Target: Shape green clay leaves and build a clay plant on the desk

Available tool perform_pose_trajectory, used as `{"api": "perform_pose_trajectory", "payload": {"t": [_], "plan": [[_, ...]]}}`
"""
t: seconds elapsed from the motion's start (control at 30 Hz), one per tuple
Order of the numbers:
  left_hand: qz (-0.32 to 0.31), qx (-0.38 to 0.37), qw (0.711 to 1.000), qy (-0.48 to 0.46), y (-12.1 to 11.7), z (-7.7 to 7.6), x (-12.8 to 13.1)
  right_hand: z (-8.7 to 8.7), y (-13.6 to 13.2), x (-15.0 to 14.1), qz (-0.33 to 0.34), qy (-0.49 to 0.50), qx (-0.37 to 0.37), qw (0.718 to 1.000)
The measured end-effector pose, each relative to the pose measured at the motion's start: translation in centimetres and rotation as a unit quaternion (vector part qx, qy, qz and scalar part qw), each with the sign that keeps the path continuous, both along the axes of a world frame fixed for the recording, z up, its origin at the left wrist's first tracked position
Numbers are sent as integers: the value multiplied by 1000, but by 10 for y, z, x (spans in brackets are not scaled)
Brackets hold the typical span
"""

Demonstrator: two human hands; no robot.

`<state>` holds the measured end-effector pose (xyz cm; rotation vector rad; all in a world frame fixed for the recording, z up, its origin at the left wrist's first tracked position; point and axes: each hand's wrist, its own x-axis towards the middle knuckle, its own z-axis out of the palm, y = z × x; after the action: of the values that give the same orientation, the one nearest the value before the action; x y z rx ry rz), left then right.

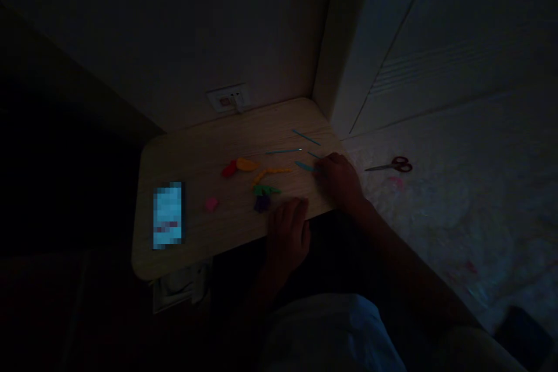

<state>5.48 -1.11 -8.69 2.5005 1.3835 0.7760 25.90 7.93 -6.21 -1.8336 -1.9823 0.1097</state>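
The light is very dim. My left hand (288,232) rests at the table's front edge, fingers stretched out flat and holding nothing. Just beyond its fingertips lie a dark purple lump (262,203) and a green piece of clay (265,190). My right hand (337,177) is on the table's right side, its fingers bent and closed over the near end of a flat blue clay tool (304,165). The fingertips themselves are in shadow. Thin blue sticks (306,137) lie beyond that hand. A yellow beaded strand (272,171) curves between the clay and the tools.
Orange clay (247,164), red clay (229,169) and a pink lump (211,204) sit mid-table. A lit phone (168,215), its screen blurred, lies at the left end of the wooden table (196,244). Scissors (390,165) rest on the plastic-covered surface at right. A wall socket (227,98) is behind.
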Motion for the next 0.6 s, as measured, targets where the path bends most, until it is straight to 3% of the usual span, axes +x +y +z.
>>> {"api": "perform_pose_trajectory", "payload": {"t": [0.2, 0.4, 0.5, 0.6], "plan": [[13, -3, 999, -43, 4, 2, 4, -6, 4, -4, 9, -30, -15, 999], [29, 47, 987, -150, 18, -8, 10, 9, 2, -6, 6, -89, -88, 992], [42, 66, 984, -159, 22, -11, 11, 16, 0, -8, 9, -103, -131, 986], [49, 74, 984, -155, 24, -10, 12, 18, 0, -7, 34, -102, -130, 986]]}}
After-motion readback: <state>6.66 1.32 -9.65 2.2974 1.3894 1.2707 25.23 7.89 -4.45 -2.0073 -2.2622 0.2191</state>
